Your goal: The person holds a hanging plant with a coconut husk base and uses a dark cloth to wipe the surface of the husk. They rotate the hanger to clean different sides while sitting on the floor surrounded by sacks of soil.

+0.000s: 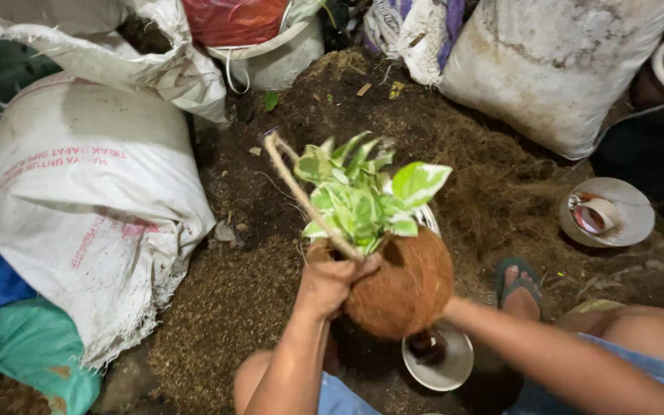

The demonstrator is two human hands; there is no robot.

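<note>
Looks like the wrapping stage on a round brown coconut-fibre ball (403, 288) with a variegated green-and-cream leafy plant (363, 196) poking out the top. Held up above the soil pile, over a small shallow white bowl (447, 367) on the ground. Left hand (330, 283) closed around the ball's near side, pinching a length of pale twisted twine (301, 192) that runs up past the leaves. Right hand mostly hidden behind the ball, only the wrist showing, so can't tell how open it is; probably cupping the far side. Judging by that loose twine, next move calls for keeping it taut while turning the ball, without crushing the leaves. White woven sack (86, 207) off to the left.
</note>
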